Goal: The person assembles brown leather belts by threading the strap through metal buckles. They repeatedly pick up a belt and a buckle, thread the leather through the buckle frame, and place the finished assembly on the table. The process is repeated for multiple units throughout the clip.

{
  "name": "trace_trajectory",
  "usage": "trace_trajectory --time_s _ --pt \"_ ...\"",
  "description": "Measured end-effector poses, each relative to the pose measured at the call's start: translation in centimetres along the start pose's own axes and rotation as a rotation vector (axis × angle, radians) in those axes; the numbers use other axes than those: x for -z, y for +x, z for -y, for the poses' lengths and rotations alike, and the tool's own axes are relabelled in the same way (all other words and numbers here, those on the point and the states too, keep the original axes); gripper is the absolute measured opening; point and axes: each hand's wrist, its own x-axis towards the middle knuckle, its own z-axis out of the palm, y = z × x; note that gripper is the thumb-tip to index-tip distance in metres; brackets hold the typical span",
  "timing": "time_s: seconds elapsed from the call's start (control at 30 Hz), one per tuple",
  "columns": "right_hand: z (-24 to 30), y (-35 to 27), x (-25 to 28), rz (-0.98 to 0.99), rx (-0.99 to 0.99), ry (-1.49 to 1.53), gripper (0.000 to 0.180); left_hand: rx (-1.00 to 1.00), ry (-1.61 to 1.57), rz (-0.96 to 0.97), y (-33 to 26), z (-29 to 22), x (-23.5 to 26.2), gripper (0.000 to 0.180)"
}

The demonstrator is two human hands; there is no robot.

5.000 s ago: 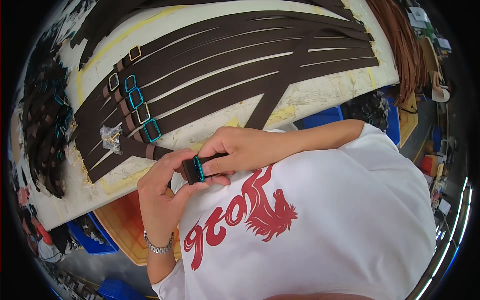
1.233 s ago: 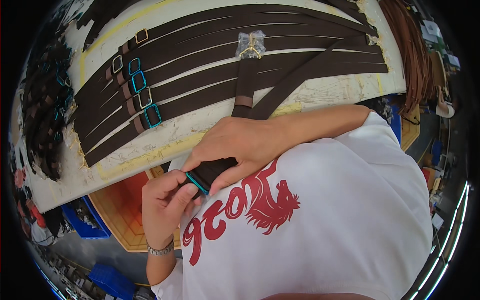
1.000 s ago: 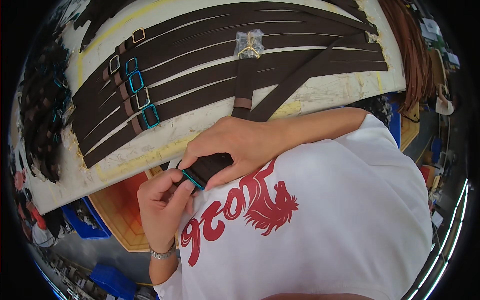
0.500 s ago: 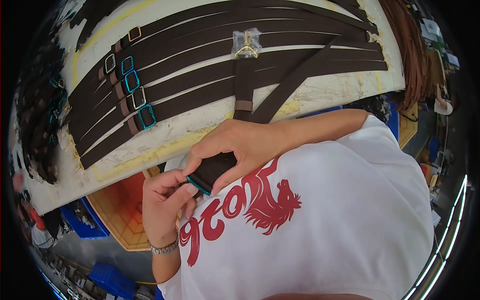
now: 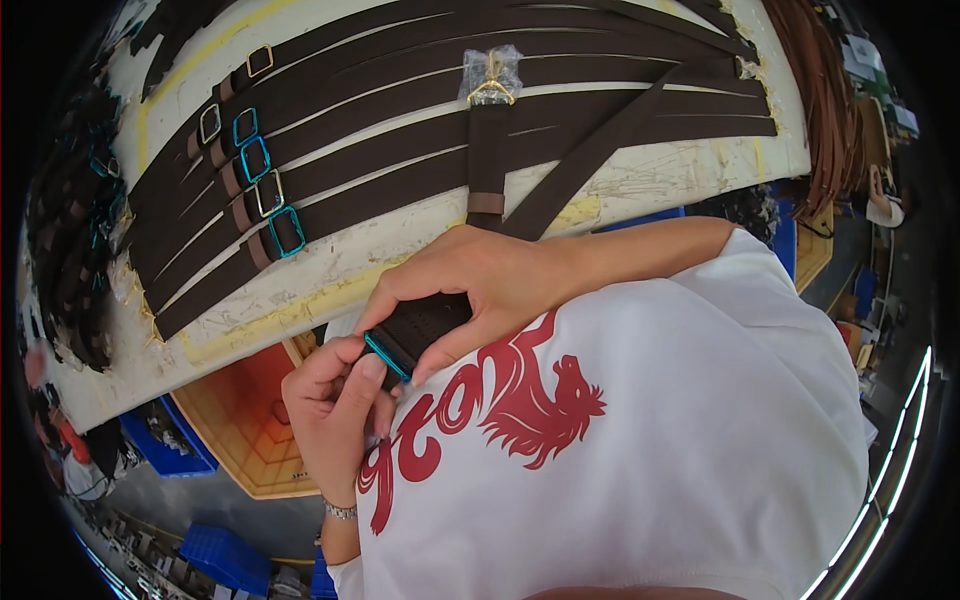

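In front of my white shirt, a dark brown strap with a turquoise metal buckle at its end is held between both hands. My right hand arches over the strap, thumb and fingers gripping its sides close to the buckle. From the left, my left hand pinches the buckle between thumb and fingers; its other fingers are curled. A strap stretch with a lighter brown keeper loop runs from beyond my right hand to a plastic-wrapped gold clasp on the table.
Several dark straps with turquoise, silver and gold buckles lie side by side on the worn white table. Reddish-brown strips hang at the right end. An orange bin and a blue crate stand below.
The buckle has tilted, showing more of its bar and the strap end, and has shifted slightly up and left. My left wrist has turned inward. Both hands keep their hold.
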Motion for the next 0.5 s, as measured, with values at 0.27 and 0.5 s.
trace_trajectory --time_s 0.27,0.5 --pt "0.2 0.8 -0.5 -0.025 -0.001 0.134 0.052 0.074 -0.191 0.159 1.1 0.1 1.2 0.015" --pt "0.1 0.2 -0.6 -0.099 -0.043 0.247 0.045 0.094 -0.027 0.047 1.1 -1.5 -0.2 0.011"
